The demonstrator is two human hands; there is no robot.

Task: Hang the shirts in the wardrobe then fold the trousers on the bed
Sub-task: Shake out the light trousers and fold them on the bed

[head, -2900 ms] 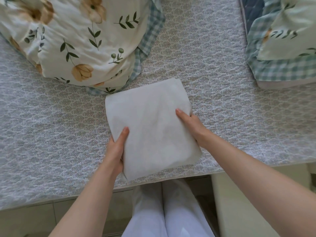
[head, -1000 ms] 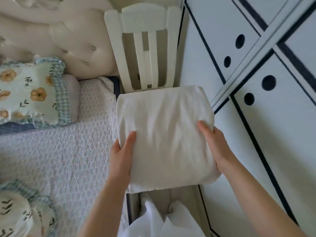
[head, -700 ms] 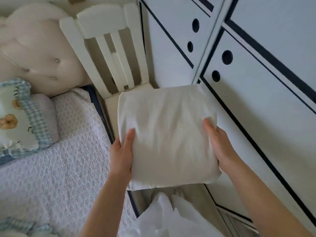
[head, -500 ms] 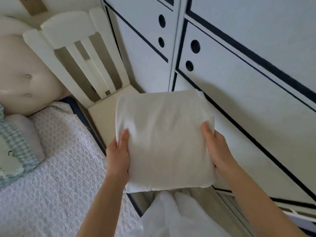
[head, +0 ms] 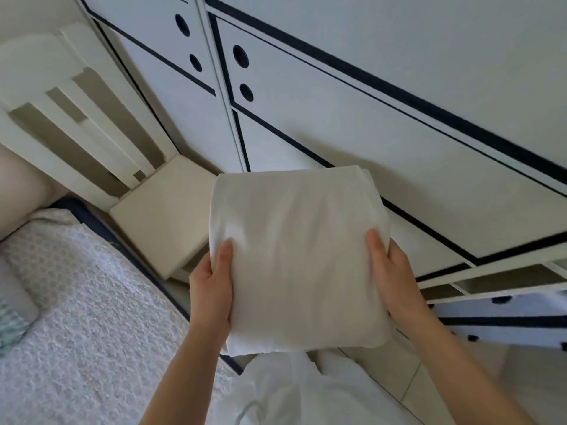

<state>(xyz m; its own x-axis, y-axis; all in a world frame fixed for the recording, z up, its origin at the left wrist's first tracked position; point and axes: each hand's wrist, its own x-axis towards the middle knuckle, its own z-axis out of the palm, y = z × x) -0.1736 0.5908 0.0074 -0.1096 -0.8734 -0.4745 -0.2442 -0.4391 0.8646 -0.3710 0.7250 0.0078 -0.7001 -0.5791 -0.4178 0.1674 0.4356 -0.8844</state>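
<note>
Both hands carry the folded trousers, a white, roughly square bundle held in the air in front of the wardrobe, to the right of the bed and not touching it. The left hand grips the bundle's left edge with its thumb laid flat on top. The right hand grips the right edge the same way, thumb on top. On both hands the other fingers are curled under the cloth and hidden.

The wardrobe doors are closed, white with dark lines and round holes. At lower right a drawer stands pulled out, and its contents cannot be made out. A white chair stands between the bed and the wardrobe, its seat just left of the bundle. The person's white garment fills the bottom edge.

Compared with half a second earlier, the grip is unchanged. The chair now lies farther left in view, and more of the drawer has come into view. About three seconds earlier the bundle lay on the bed.
</note>
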